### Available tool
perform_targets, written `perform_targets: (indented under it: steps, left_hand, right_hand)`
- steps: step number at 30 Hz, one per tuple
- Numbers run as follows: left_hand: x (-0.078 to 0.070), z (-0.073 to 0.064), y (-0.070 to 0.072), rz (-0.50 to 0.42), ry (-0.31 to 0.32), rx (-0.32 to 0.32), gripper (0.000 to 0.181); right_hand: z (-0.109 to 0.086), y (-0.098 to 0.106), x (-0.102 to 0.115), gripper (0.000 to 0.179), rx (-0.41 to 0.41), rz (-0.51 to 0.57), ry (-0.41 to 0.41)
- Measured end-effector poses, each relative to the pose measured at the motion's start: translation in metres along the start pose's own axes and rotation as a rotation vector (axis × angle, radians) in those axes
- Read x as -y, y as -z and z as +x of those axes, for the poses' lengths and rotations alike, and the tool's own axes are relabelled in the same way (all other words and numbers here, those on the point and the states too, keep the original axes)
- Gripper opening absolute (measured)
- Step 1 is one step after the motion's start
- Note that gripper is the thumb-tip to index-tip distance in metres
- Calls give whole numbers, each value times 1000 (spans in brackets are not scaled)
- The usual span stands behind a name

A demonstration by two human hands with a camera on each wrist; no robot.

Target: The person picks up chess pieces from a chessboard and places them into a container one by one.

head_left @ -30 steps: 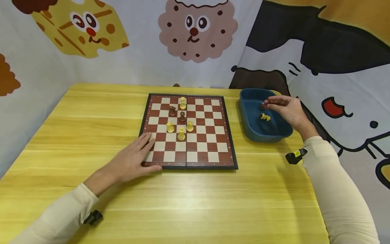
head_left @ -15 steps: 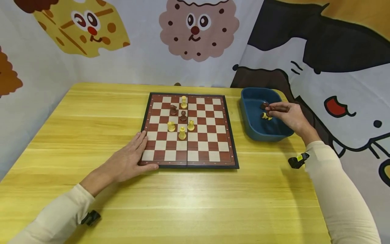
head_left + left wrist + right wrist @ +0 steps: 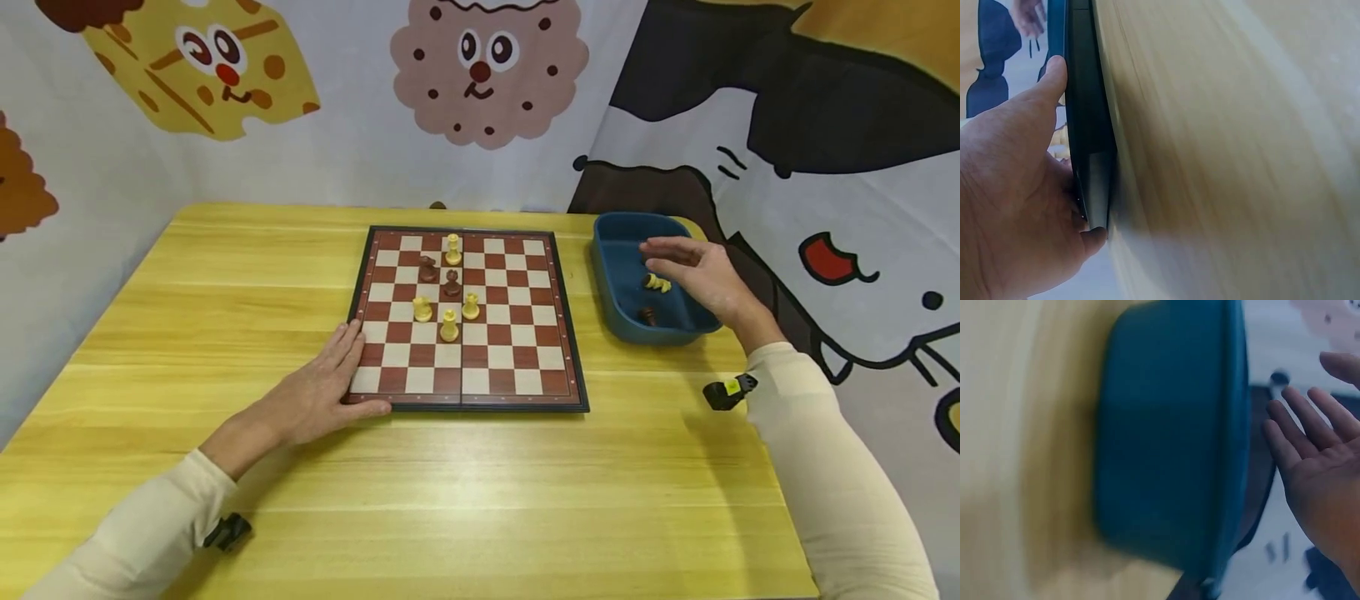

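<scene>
My left hand (image 3: 315, 392) rests at the near left corner of a brown-and-cream chessboard (image 3: 517, 340), fingers along its left edge and thumb at the front edge. In the left wrist view, the hand (image 3: 1019, 181) lies against the board's dark side (image 3: 1088, 112). Over a blue bin (image 3: 611, 304), my right hand (image 3: 697, 271) hovers with straightened fingers. The right wrist view shows that hand (image 3: 1322, 450) with spread fingers and nothing in it. Inside the bin lie a yellow chess piece (image 3: 657, 283) and a brown chess piece (image 3: 647, 316); the hand hides part of the inside.
On the board stand several yellow pieces, one (image 3: 449, 326) nearest me, and two brown ones, including a knight (image 3: 427, 268). The bin sits right of the board, near the right edge of the wooden table (image 3: 480, 500). A cartoon-printed cloth (image 3: 345, 167) hangs behind.
My right hand has let go of a brown chess piece, which now lies in the bin's near part, and its fingers have opened. The left hand has slid slightly outward onto the board's edge.
</scene>
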State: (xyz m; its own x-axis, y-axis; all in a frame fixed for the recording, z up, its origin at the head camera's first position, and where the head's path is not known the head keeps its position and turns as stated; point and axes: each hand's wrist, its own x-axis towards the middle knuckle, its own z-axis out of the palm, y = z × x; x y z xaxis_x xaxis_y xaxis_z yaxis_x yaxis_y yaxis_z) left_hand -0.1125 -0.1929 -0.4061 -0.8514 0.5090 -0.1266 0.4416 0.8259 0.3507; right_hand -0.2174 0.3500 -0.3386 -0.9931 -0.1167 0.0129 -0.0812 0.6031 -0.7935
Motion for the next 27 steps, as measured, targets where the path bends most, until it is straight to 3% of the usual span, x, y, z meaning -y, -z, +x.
perform_targets:
  steps: [5, 10, 18, 27]
  left_hand:
    - [1, -1, 0, -6, -2, -6, 112]
    - [1, -1, -2, -26, 0, 4, 111]
    - [0, 0, -1, -47, -6, 8, 111]
    - [-1, 0, 0, -55, -10, 18, 110]
  right_hand:
    - [8, -18, 32, 52, 47, 77, 93]
    - [15, -39, 49, 47, 98, 120, 139]
    - [21, -76, 54, 42, 186, 235, 197]
    - [25, -117, 58, 42, 204, 454, 219]
